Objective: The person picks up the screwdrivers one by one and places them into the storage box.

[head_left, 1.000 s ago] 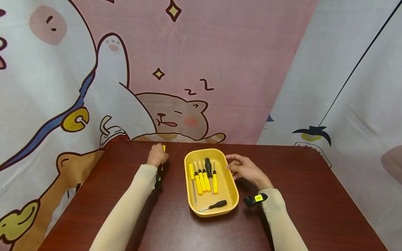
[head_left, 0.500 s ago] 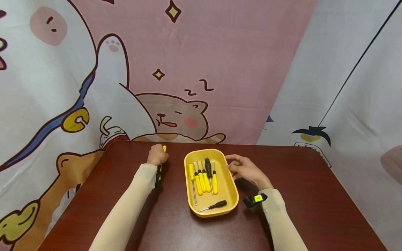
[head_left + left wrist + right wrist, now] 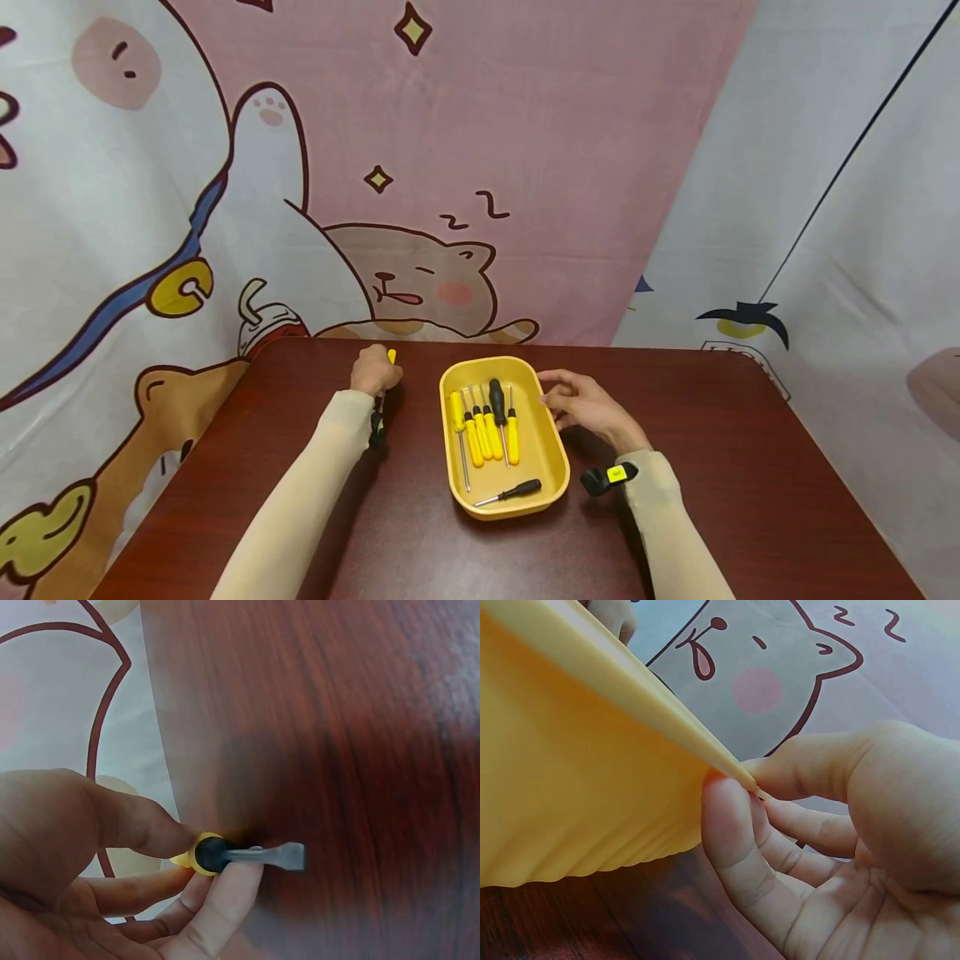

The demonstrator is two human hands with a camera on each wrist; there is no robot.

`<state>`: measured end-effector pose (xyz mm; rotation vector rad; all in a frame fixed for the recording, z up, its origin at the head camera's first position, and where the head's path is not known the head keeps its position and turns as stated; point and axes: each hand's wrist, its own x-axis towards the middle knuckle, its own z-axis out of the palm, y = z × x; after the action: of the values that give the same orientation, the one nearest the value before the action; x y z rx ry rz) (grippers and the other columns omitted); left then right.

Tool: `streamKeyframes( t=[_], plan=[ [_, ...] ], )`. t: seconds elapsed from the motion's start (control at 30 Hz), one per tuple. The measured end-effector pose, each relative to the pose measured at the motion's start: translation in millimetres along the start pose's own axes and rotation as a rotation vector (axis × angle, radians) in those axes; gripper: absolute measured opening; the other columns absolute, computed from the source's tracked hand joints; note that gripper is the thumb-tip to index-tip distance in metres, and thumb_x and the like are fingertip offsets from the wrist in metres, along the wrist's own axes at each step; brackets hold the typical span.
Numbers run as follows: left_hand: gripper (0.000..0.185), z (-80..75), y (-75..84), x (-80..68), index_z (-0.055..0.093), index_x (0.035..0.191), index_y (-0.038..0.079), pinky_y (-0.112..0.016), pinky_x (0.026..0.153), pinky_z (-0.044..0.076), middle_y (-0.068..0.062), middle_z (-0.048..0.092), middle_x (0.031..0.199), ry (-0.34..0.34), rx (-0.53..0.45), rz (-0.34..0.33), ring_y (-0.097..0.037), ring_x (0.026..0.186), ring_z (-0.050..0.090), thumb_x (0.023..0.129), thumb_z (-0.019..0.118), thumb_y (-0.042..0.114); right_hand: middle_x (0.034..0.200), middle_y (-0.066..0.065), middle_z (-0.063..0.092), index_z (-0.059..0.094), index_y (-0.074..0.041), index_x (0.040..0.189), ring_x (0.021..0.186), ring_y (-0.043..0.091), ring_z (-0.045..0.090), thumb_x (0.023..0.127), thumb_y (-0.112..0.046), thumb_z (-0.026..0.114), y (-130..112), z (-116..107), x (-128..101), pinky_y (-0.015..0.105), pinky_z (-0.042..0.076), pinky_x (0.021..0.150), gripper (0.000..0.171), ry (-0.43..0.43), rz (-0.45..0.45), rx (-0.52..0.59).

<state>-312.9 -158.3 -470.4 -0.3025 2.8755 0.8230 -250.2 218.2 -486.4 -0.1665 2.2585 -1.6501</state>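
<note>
My left hand (image 3: 375, 371) pinches a flathead screwdriver (image 3: 212, 855) with a yellow and black handle, above the table's far left part. In the left wrist view its flat metal blade points towards the camera and right; fingers cover most of the handle. A yellow tray (image 3: 538, 433) stands to the right of that hand. My right hand (image 3: 592, 408) grips the tray's right rim near its far corner, thumb and fingertips against rim and outer wall. Several yellow-handled screwdrivers (image 3: 492, 435) lie side by side in the tray, with a black-handled screwdriver (image 3: 497, 402) among them.
A shorter black screwdriver (image 3: 523, 488) lies crosswise at the tray's near end. The dark red-brown wooden table (image 3: 420, 550) ends at the back against a cartoon-printed cloth (image 3: 570, 167). Both forearms wear pale sleeves (image 3: 300, 492) with black wrist cameras.
The screwdriver in my left hand has tilted slightly, its blade end swinging left and towards the wrist. My right hand and the tray stay where they were.
</note>
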Motion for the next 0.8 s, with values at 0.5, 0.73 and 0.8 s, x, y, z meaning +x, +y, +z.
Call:
streamKeyframes(
  t=[0.5, 0.73, 0.8],
  plan=[
    [0.028, 0.0, -6.3, -7.0, 0.062, 0.112, -0.007, -0.038, 0.061, 0.064, -0.022, 0.063, 0.099, -0.015, -0.159, 0.005, -0.029, 0.068, 0.068, 0.089, 0.063, 0.009, 0.097, 0.016, 0.068, 0.053, -0.008, 0.144, 0.069, 0.023, 0.065, 0.096, -0.01, 0.067, -1.7, 0.2, -0.7, 0.035, 0.063, 0.065, 0.05, 0.008, 0.005, -0.009],
    [0.041, -0.4, -9.3, -11.8, 0.059, 0.125, -0.008, -0.036, 0.06, 0.064, -0.023, 0.061, 0.106, -0.012, -0.177, 0.012, -0.027, 0.074, 0.065, 0.087, 0.063, 0.008, 0.097, 0.016, 0.068, 0.053, -0.008, 0.143, 0.069, 0.022, 0.065, 0.096, -0.01, 0.068, -1.7, 0.6, -0.6, 0.035, 0.063, 0.065, 0.049, 0.009, 0.008, -0.009],
    [0.044, -1.5, -9.6, -12.5, 0.058, 0.128, -0.009, -0.035, 0.06, 0.064, -0.024, 0.061, 0.109, -0.015, -0.193, 0.015, -0.027, 0.074, 0.065, 0.087, 0.063, 0.007, 0.097, 0.017, 0.067, 0.053, -0.008, 0.144, 0.069, 0.022, 0.065, 0.096, -0.01, 0.068, -1.3, 0.4, -0.5, 0.035, 0.063, 0.065, 0.05, 0.007, 0.007, -0.009]
  ],
)
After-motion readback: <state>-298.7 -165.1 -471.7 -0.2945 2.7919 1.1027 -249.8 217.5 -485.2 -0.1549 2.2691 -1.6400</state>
